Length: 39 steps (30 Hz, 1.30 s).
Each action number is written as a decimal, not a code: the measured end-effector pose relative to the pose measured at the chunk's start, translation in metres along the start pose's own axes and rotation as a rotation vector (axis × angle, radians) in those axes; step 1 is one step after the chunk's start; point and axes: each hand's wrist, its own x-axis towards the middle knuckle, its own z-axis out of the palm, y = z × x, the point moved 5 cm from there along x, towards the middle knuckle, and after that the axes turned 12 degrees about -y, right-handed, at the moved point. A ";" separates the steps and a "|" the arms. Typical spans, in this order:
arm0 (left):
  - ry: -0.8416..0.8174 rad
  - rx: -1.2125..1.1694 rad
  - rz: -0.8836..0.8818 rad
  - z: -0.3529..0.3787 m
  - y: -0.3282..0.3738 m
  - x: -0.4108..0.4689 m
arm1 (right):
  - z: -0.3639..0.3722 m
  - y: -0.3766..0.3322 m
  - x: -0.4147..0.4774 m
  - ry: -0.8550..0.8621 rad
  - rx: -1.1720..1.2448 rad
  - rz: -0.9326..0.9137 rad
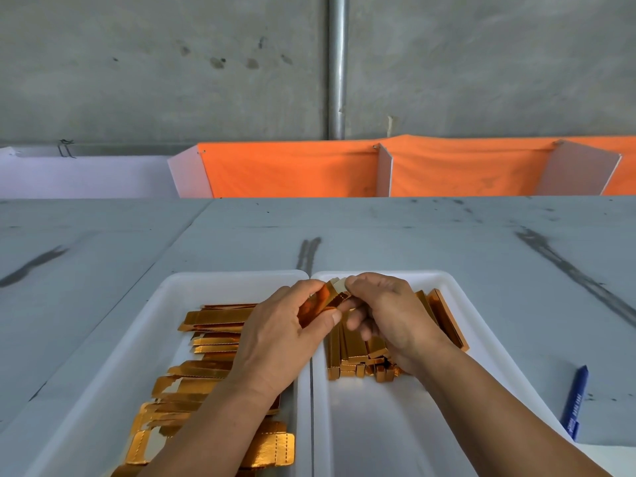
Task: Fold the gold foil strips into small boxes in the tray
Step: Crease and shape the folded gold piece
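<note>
Both hands hold one gold foil box (327, 299) above the seam between two white trays. My left hand (278, 335) grips its long body, thumb along the side. My right hand (385, 311) pinches the white end flap at the box's far end. The left tray (103, 383) holds several flat gold foil strips (206, 339) in a loose pile. In the right tray (461, 297) lie several folded gold boxes (358, 356), stacked side by side, partly hidden under my right hand.
A blue pen (575, 404) lies on the grey table (413, 235) right of the right tray. Orange cloth bins with white dividers (296, 170) line the table's far edge, and a concrete wall with a metal pipe (337, 67) rises behind.
</note>
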 end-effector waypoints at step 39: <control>0.086 0.276 -0.110 -0.005 0.008 -0.002 | 0.005 -0.005 -0.002 0.134 -0.532 -0.185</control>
